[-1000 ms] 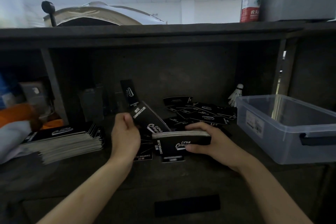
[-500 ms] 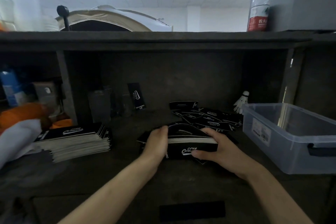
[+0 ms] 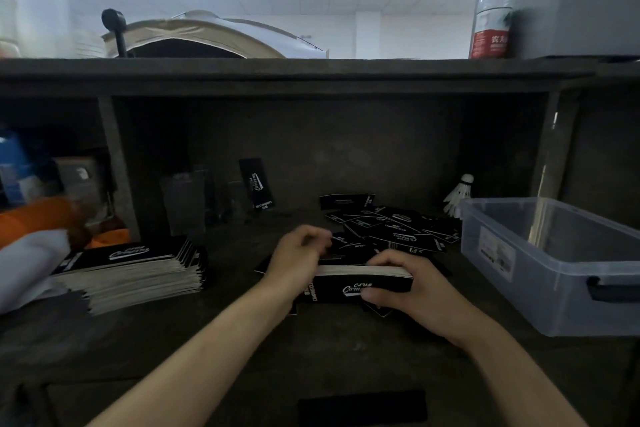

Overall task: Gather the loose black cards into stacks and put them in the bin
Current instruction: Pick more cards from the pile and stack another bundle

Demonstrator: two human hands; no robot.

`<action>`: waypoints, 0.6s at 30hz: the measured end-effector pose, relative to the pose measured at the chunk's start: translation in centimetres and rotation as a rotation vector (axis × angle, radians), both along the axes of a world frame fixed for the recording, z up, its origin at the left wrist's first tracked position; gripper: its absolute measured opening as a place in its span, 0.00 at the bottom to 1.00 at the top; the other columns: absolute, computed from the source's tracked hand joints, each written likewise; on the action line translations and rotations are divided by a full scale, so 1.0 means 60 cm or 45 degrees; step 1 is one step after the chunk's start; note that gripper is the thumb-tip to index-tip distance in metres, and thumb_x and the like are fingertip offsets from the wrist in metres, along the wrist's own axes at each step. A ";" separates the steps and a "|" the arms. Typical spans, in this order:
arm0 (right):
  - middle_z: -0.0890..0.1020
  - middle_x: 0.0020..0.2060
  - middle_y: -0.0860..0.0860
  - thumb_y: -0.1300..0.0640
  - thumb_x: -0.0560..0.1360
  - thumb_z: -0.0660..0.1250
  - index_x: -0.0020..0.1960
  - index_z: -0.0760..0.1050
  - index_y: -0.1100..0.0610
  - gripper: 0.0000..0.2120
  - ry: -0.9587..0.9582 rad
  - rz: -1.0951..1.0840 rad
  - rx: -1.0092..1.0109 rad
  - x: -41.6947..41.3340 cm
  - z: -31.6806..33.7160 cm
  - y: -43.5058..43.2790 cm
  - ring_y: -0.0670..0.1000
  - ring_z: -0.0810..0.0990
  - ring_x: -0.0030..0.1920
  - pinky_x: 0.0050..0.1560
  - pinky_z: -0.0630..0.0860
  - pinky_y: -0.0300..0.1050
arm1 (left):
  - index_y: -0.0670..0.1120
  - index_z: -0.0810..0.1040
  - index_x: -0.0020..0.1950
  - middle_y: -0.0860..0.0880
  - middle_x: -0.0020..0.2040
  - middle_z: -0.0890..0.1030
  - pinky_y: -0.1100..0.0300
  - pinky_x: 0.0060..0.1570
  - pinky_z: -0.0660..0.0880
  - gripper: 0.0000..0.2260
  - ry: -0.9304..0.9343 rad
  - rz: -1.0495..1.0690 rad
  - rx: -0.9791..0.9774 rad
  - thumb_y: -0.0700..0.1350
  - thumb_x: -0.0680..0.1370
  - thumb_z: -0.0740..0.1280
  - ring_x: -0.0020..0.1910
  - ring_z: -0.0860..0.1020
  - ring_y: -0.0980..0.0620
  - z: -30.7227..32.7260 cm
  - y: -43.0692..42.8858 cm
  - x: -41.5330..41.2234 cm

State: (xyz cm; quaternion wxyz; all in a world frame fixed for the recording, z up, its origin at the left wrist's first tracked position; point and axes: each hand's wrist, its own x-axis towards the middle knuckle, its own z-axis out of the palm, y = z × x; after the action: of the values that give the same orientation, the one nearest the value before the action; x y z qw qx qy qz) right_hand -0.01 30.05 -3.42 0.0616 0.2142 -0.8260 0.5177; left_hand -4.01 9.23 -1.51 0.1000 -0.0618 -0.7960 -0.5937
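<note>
My right hand (image 3: 412, 291) grips a small stack of black cards (image 3: 349, 284) on its long edge at the middle of the dark shelf, thumb in front, fingers over the top. At the stack's left end my left hand (image 3: 298, 256) has its fingers curled, and whether they pinch a card is unclear. Loose black cards (image 3: 394, 229) lie scattered just behind the hands. A tall finished stack (image 3: 135, 270) sits to the left. The clear plastic bin (image 3: 554, 263) stands at the right, with nothing visible in it.
One black card (image 3: 256, 184) leans upright against the back wall beside clear acrylic stands (image 3: 183, 201). A shuttlecock (image 3: 459, 194) sits behind the bin. Orange and white cloth (image 3: 31, 239) lies far left. A water bottle (image 3: 493, 7) stands on the top shelf. A dark strip (image 3: 363, 409) lies near the front edge.
My left hand brought a card it held up down to the stack's left end and now curls there. My right hand keeps its grip on the stack. The camera tilted slightly.
</note>
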 end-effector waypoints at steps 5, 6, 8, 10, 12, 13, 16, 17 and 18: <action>0.85 0.47 0.48 0.57 0.73 0.77 0.50 0.82 0.52 0.07 0.019 0.015 -0.098 0.004 -0.002 0.005 0.46 0.84 0.49 0.49 0.78 0.36 | 0.51 0.68 0.74 0.51 0.70 0.74 0.56 0.68 0.67 0.44 -0.228 -0.148 -0.668 0.73 0.66 0.71 0.70 0.72 0.49 0.033 -0.023 -0.073; 0.85 0.47 0.48 0.57 0.73 0.78 0.50 0.82 0.53 0.08 0.015 0.014 -0.102 0.005 -0.001 0.005 0.46 0.84 0.49 0.49 0.78 0.36 | 0.52 0.65 0.76 0.52 0.71 0.72 0.57 0.68 0.66 0.48 -0.346 -0.236 -0.690 0.74 0.63 0.73 0.71 0.70 0.50 0.038 -0.020 -0.080; 0.86 0.47 0.49 0.58 0.73 0.78 0.50 0.82 0.54 0.08 0.001 0.018 -0.108 0.003 -0.001 0.007 0.47 0.84 0.49 0.48 0.78 0.37 | 0.51 0.65 0.78 0.51 0.72 0.74 0.55 0.70 0.69 0.47 -0.449 -0.314 -0.778 0.67 0.64 0.77 0.70 0.73 0.50 0.039 -0.014 -0.097; 0.86 0.47 0.49 0.59 0.73 0.78 0.49 0.82 0.54 0.08 -0.024 0.040 -0.125 0.004 0.001 0.008 0.47 0.84 0.50 0.48 0.77 0.37 | 0.47 0.66 0.78 0.48 0.72 0.74 0.56 0.69 0.71 0.38 -0.440 -0.329 -0.881 0.53 0.72 0.78 0.69 0.74 0.49 0.040 -0.009 -0.109; 0.85 0.46 0.48 0.60 0.72 0.78 0.49 0.82 0.54 0.08 -0.057 0.065 -0.127 0.003 0.000 0.011 0.45 0.84 0.49 0.48 0.77 0.37 | 0.46 0.64 0.79 0.48 0.75 0.71 0.58 0.71 0.68 0.42 -0.416 -0.311 -0.924 0.53 0.70 0.79 0.72 0.71 0.49 0.039 -0.011 -0.117; 0.85 0.45 0.47 0.61 0.72 0.78 0.49 0.82 0.54 0.08 -0.072 0.077 -0.123 0.004 0.001 0.011 0.45 0.84 0.48 0.48 0.77 0.37 | 0.45 0.63 0.79 0.48 0.75 0.70 0.58 0.72 0.67 0.45 -0.414 -0.308 -0.917 0.55 0.68 0.80 0.72 0.70 0.49 0.038 -0.013 -0.120; 0.85 0.44 0.48 0.62 0.72 0.78 0.50 0.82 0.57 0.08 -0.092 0.093 -0.147 0.006 0.002 0.011 0.45 0.84 0.47 0.47 0.78 0.37 | 0.45 0.69 0.75 0.47 0.70 0.75 0.60 0.67 0.70 0.42 -0.409 -0.280 -0.856 0.54 0.65 0.82 0.68 0.74 0.49 0.034 -0.021 -0.125; 0.86 0.44 0.49 0.63 0.72 0.78 0.50 0.82 0.58 0.08 -0.094 0.097 -0.153 0.007 0.002 0.011 0.46 0.84 0.47 0.47 0.78 0.37 | 0.44 0.74 0.70 0.48 0.65 0.79 0.61 0.63 0.73 0.37 -0.410 -0.264 -0.829 0.52 0.65 0.83 0.64 0.77 0.50 0.033 -0.023 -0.130; 0.86 0.44 0.49 0.63 0.72 0.78 0.50 0.82 0.58 0.08 -0.095 0.101 -0.155 0.007 0.002 0.010 0.46 0.84 0.47 0.47 0.78 0.37 | 0.44 0.78 0.65 0.48 0.60 0.82 0.63 0.58 0.74 0.32 -0.385 -0.256 -0.792 0.50 0.64 0.83 0.59 0.80 0.51 0.033 -0.025 -0.131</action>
State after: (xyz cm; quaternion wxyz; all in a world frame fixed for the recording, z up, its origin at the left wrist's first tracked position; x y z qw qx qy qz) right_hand 0.40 30.65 -3.29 0.0231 0.2232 -0.7856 0.5765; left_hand -11.88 7.75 0.46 -0.1014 -0.0786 -0.9345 -0.3322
